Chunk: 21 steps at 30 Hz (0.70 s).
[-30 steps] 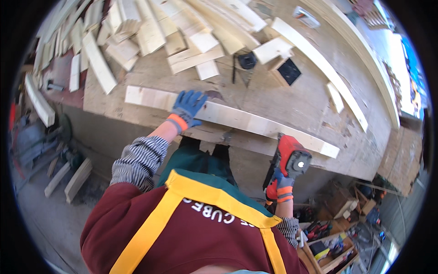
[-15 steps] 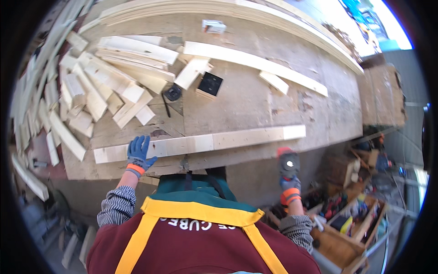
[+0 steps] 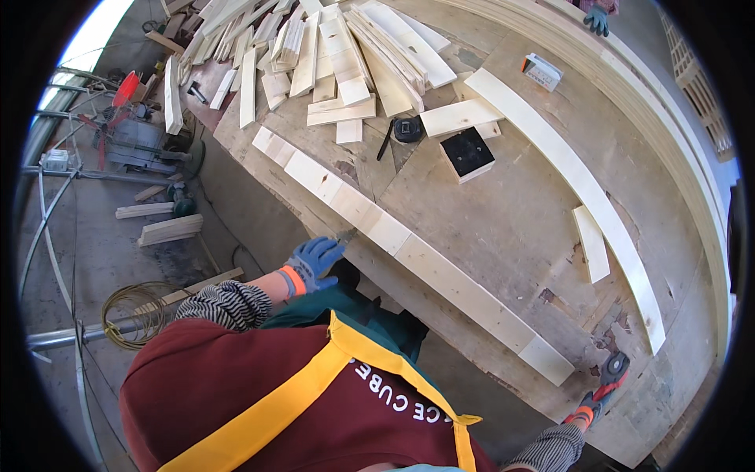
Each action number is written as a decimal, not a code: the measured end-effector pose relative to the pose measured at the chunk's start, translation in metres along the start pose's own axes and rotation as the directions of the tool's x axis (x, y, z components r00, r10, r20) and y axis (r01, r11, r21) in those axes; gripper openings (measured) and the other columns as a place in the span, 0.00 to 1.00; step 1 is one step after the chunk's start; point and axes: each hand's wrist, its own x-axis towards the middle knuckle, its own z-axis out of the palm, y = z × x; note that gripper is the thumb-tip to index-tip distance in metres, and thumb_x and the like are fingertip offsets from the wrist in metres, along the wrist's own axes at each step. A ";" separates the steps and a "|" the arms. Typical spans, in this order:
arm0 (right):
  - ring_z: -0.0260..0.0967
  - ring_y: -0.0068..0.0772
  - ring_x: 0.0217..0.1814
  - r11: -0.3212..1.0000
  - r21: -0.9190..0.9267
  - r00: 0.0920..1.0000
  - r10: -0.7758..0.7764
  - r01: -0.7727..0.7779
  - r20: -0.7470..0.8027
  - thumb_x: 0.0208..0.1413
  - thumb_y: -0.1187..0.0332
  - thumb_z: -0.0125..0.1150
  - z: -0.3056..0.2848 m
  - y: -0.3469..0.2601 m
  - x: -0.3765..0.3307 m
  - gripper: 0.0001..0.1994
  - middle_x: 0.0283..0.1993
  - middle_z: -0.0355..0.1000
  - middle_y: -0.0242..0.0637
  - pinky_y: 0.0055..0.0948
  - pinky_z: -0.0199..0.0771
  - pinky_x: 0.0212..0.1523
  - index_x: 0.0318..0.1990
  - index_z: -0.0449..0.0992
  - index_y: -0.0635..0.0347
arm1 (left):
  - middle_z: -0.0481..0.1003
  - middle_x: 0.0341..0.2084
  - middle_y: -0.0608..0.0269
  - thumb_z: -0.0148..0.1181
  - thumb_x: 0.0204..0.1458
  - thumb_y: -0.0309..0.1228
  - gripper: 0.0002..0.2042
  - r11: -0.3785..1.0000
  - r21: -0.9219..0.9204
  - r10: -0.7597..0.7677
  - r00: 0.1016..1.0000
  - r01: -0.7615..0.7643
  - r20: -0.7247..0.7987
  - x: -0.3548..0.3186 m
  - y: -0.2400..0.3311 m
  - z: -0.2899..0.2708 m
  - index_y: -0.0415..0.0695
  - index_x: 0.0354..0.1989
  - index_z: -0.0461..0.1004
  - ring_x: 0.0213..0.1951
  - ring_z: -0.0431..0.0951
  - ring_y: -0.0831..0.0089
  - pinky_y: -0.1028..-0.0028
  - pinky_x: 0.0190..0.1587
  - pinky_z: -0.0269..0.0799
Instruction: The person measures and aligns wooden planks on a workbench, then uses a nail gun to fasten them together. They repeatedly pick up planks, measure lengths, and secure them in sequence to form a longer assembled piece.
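Observation:
My left hand (image 3: 314,261), in a blue glove with an orange cuff, is at the table's front edge, fingers stretched and holding nothing. It is apart from a long pale wooden strip (image 3: 440,267), which runs slantwise along that edge and shows several seams between sections. At the strip's right end, my right hand (image 3: 595,403), gloved alike, is closed round a red and black power tool (image 3: 613,371). The tool's exact kind does not show. Farther back lie a black tape measure (image 3: 408,129), a black pencil-like stick (image 3: 385,140) and a wooden block with a black top (image 3: 467,154).
Short boards (image 3: 338,59) are heaped at the far left. A curved-looking long board (image 3: 582,173) lies on the right, with a short piece (image 3: 591,244) against it. A small white box (image 3: 542,72) stands farther back. At the top right is another person's gloved hand (image 3: 597,20).
My view has turned, so the strip now slants down to the right. My left hand has come off the strip. The power tool in my right hand is now over the table beside the strip's end.

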 end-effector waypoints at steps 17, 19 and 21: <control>0.61 0.39 0.66 0.647 0.565 0.843 -0.506 0.511 -0.183 0.53 0.81 0.58 -0.024 -0.229 -0.223 0.34 0.67 0.61 0.47 0.34 0.61 0.63 0.69 0.55 0.62 | 0.76 0.41 0.54 0.64 0.40 0.46 0.18 0.842 -0.453 -0.466 0.817 0.293 -0.340 0.328 -0.004 -0.074 0.49 0.37 0.76 0.45 0.76 0.54 0.59 0.48 0.74; 0.63 0.41 0.64 0.427 0.787 0.809 -0.569 0.445 -0.149 0.52 0.79 0.60 -0.028 -0.321 -0.271 0.36 0.66 0.62 0.48 0.36 0.63 0.62 0.69 0.54 0.63 | 0.75 0.38 0.51 0.67 0.40 0.38 0.21 0.605 -0.789 -0.464 0.853 0.108 -0.239 0.290 0.001 -0.081 0.45 0.43 0.71 0.39 0.78 0.56 0.60 0.41 0.75; 0.63 0.42 0.64 0.270 0.830 0.682 -0.711 0.488 -0.170 0.50 0.76 0.64 -0.054 -0.428 -0.320 0.38 0.67 0.60 0.48 0.36 0.62 0.63 0.69 0.53 0.64 | 0.76 0.39 0.58 0.70 0.41 0.31 0.22 -0.157 -0.978 -0.269 0.959 -0.137 -0.092 0.259 0.000 -0.016 0.43 0.46 0.69 0.38 0.78 0.67 0.66 0.40 0.76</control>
